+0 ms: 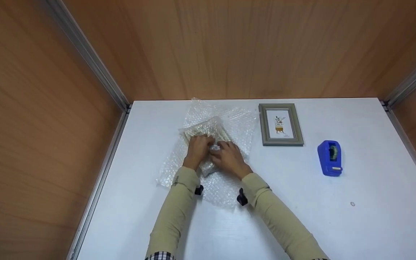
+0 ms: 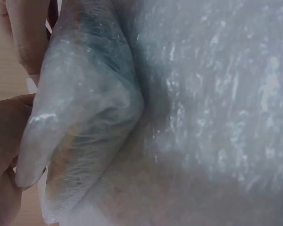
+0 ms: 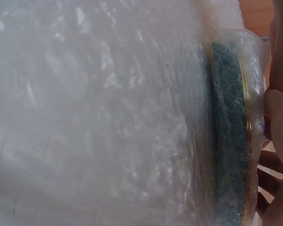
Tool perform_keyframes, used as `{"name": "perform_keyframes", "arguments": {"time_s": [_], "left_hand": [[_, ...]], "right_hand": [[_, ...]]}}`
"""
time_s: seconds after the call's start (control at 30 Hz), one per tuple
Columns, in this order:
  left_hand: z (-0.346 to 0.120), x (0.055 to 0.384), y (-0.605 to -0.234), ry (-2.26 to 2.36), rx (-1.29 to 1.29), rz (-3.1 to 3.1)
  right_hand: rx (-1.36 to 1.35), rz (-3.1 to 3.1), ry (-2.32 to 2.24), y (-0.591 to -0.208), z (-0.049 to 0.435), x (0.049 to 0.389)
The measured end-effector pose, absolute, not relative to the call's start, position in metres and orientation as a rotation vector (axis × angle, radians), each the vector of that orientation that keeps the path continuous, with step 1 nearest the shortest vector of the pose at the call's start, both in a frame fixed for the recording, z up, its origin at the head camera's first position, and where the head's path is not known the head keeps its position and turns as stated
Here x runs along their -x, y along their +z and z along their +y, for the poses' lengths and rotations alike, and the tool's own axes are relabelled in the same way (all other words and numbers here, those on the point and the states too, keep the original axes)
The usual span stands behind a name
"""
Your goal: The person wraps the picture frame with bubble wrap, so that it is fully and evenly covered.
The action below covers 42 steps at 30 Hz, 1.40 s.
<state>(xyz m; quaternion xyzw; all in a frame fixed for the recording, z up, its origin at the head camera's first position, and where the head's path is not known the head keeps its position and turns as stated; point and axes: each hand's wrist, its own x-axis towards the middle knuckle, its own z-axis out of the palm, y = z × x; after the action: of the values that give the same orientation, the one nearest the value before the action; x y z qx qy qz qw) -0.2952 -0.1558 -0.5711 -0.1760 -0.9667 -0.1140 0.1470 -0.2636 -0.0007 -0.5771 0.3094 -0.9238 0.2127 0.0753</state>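
Note:
A flat rectangular thing wrapped in bubble wrap point(image 1: 205, 126) lies tilted on a larger spread sheet of bubble wrap point(image 1: 237, 124). Through the layers in the right wrist view, its dark green side point(image 3: 227, 127) shows a thin gold edge. My left hand point(image 1: 198, 148) bends over the package's middle, fingers curled into the wrap. Close to its right, my right hand point(image 1: 228, 156) pinches the wrap between thumb and fingers. A folded flap of bubble wrap point(image 2: 80, 99) bulges up at the fingers in the left wrist view.
To the right of the sheet lies a grey-green picture frame point(image 1: 264, 126) with a plant picture. A blue tape dispenser point(image 1: 325, 159) stands farther right, and a small scrap point(image 1: 352, 204) lies nearer the front. Wooden panels point(image 1: 251, 50) border the white table point(image 1: 302, 202).

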Motion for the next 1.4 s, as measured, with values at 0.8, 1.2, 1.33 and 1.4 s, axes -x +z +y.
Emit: {"name": "perform_keyframes", "arguments": {"time_s": [0.8, 1.2, 1.33, 1.4], "left_hand": [[-0.189, 0.288, -0.557, -0.535, 0.474, -3.280], [-0.199, 0.285, -0.552, -0.538, 0.365, -3.431], [-0.195, 0.285, -0.549, -0.473, 0.360, -3.457], [-0.193, 0.285, -0.548, -0.419, 0.366, -3.472]], "right_hand": [[-0.923, -2.990, 0.521, -0.564, 0.000, 0.269], [-0.911, -2.988, 0.689, -0.568, 0.002, 0.267], [-0.888, -2.995, 0.715, -0.568, 0.002, 0.267], [-0.886, -2.992, 0.708, -0.568, 0.001, 0.267]]}}
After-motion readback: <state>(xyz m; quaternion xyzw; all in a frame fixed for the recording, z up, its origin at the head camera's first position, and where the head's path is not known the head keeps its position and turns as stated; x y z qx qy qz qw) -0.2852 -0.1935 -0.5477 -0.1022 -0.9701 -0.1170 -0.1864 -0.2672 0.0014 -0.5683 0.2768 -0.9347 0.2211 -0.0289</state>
